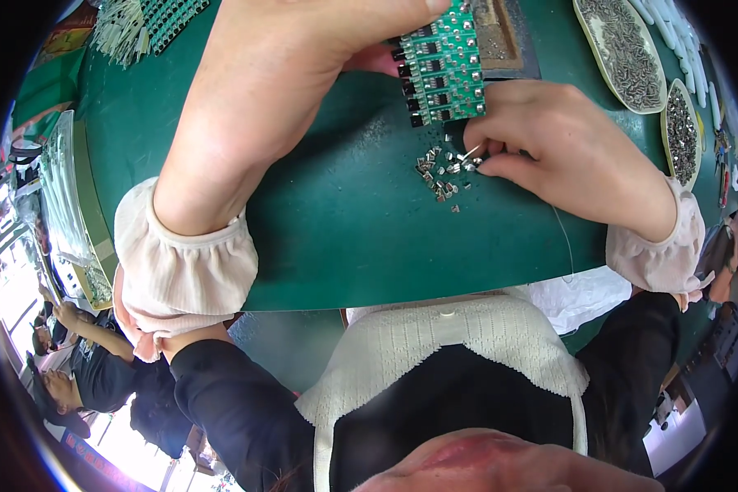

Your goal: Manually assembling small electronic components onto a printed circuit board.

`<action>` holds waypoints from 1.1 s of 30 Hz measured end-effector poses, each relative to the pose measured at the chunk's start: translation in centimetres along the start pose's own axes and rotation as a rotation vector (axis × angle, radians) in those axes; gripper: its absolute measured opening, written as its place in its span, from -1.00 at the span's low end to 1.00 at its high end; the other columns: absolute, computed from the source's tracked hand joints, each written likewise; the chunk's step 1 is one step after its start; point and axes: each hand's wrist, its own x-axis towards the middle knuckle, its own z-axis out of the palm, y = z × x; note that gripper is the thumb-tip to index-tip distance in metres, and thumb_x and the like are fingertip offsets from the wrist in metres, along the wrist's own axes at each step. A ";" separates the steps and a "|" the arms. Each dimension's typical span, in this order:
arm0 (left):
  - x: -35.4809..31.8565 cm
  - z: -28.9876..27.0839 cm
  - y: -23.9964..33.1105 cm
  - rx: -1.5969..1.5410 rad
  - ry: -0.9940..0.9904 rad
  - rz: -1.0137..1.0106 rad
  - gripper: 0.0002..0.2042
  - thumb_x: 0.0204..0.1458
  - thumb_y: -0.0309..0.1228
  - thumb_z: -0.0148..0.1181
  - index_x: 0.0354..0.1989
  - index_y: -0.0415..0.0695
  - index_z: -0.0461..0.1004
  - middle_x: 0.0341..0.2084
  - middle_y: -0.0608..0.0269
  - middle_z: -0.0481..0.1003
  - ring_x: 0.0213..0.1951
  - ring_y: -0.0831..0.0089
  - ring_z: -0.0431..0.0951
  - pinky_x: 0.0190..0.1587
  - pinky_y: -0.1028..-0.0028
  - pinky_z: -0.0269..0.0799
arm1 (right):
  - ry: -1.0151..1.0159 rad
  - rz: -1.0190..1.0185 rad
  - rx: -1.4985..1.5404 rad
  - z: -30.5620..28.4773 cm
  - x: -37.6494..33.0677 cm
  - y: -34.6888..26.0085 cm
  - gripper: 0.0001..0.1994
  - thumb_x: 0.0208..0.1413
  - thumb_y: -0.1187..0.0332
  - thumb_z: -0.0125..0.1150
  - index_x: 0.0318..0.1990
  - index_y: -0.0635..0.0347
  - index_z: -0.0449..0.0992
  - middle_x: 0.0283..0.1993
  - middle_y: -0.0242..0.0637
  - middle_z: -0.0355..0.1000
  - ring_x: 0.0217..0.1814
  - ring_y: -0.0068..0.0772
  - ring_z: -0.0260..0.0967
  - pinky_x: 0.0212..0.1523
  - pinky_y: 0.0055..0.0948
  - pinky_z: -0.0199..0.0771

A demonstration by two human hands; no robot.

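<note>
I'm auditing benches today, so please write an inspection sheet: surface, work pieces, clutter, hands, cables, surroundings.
Surface: green tabletop, lightly marked.
Work pieces: green circuit-board panel; small metal parts, loose on the tabletop.
Clutter: two oval trays of metal pieces and white tubes at right.
Hands: left hand holds the panel; right hand pinches a thin pale item, kind unclear.
Cables: nothing certain; one thin strand near the right sleeve.
Surroundings: person in dark clothing at far left.

Electronics assy workshop, w/ PCBs, loose metal pts & a co-worker nearby.
</note>
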 end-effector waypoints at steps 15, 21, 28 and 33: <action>0.4 -0.7 -0.8 -0.009 -0.048 -0.126 -0.75 0.13 -0.65 0.31 -0.14 -0.16 0.36 -0.38 0.42 0.51 -0.43 0.74 0.46 -0.37 0.70 0.34 | 0.108 0.101 0.039 -2.2 0.0 -1.2 -0.83 0.02 0.64 0.29 -0.21 0.26 0.60 -0.30 -0.31 0.56 -0.34 -0.43 0.54 -0.42 -0.51 0.44; 0.3 -0.6 -1.0 0.085 -0.044 -0.149 -0.79 0.14 -0.62 0.31 -0.15 -0.17 0.40 -0.40 0.45 0.49 -0.43 0.76 0.45 -0.37 0.70 0.33 | 0.300 0.471 0.233 -3.6 2.4 -4.5 -0.91 0.15 0.60 0.36 -0.23 0.27 0.58 -0.42 -0.45 0.51 -0.49 -0.79 0.39 -0.54 -0.73 0.29; 1.7 -1.0 -2.4 -0.057 -0.438 0.219 -0.82 0.20 -0.58 0.30 -0.07 -0.22 0.47 -0.32 0.32 0.61 -0.35 0.70 0.57 -0.28 0.69 0.45 | 0.398 0.510 0.335 -2.8 1.1 -3.3 -0.88 0.08 0.62 0.41 -0.23 0.27 0.65 -0.30 -0.37 0.57 -0.45 -0.73 0.42 -0.50 -0.71 0.35; 0.0 -0.7 -0.8 0.058 -0.087 -0.288 -0.81 0.21 -0.55 0.29 -0.05 -0.22 0.48 -0.32 0.30 0.64 -0.35 0.67 0.59 -0.27 0.66 0.48 | 0.400 0.171 0.090 -2.5 1.4 -2.0 -0.89 0.08 0.59 0.43 -0.24 0.28 0.64 -0.29 -0.35 0.56 -0.44 -0.69 0.44 -0.52 -0.70 0.36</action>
